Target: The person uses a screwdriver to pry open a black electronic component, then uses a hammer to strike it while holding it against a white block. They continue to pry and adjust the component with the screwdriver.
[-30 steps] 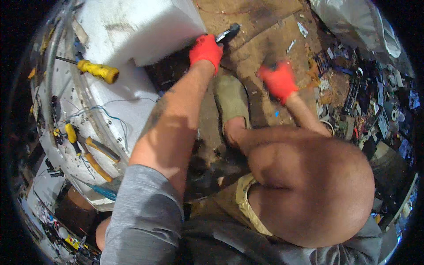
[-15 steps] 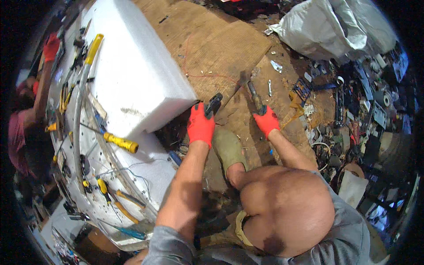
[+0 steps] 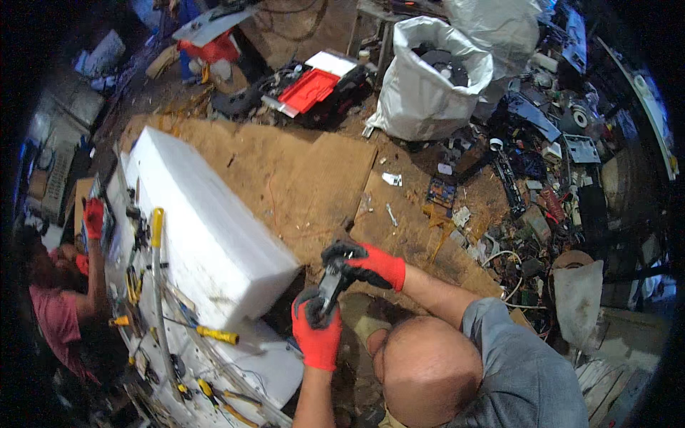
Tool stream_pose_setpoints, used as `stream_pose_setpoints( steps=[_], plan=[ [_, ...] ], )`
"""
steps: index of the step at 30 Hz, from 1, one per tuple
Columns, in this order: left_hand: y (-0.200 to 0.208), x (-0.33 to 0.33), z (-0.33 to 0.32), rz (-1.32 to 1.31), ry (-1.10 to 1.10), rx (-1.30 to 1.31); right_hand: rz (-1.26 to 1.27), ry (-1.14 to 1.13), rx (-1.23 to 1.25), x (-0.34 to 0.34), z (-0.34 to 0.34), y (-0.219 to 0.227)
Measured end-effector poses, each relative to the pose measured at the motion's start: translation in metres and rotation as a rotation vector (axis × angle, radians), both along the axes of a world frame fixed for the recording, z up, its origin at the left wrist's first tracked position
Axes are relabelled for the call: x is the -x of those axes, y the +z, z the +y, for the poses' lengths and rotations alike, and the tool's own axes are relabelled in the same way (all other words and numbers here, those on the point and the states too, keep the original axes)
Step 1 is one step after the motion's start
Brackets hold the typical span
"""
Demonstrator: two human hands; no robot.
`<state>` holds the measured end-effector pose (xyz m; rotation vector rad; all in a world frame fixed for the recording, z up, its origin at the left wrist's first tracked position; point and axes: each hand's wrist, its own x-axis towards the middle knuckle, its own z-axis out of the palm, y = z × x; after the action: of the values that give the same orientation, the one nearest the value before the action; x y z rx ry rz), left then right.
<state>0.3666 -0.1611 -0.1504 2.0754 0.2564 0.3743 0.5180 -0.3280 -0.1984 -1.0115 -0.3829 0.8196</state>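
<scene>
Currently, head view only: both my hands, in red gloves with dark palms, meet on one small dark grey device [image 3: 330,284] held in the air just in front of my chest, above the brown board floor [image 3: 300,178]. My left hand [image 3: 316,332] has its fingers curled tight round the lower end of the device; my right hand [image 3: 371,262] comes in from the right with its fingers closed over the upper end, thumb hidden. The piece appears whole: I see no cover or part separated from it and no tool in either hand, so I judge the work on it as early, with any opening or stripping not yet done. Just left of my hands lies the large white foam block [image 3: 214,235], resting on a white panel [image 3: 271,360] strewn with yellow-handled screwdrivers [image 3: 214,334] and pliers. Small loose parts lie on the boards beyond the device, well apart from it. Farther off stand a white sack [image 3: 421,93] and an open red toolbox [image 3: 308,89]. At the far left another person's gloved hand [image 3: 93,217] works separately.
</scene>
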Motion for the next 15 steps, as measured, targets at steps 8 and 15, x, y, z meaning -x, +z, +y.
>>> stream_pose_setpoints(
  steps=[8,15],
  plan=[
    [0.026,-0.008,0.019,0.382,-0.013,0.695,-0.243,0.061,0.030,0.007,-0.001,0.025],
    [0.068,-0.019,0.012,0.454,0.014,0.731,-0.056,0.173,-0.126,0.005,-0.011,0.053]
  ],
)
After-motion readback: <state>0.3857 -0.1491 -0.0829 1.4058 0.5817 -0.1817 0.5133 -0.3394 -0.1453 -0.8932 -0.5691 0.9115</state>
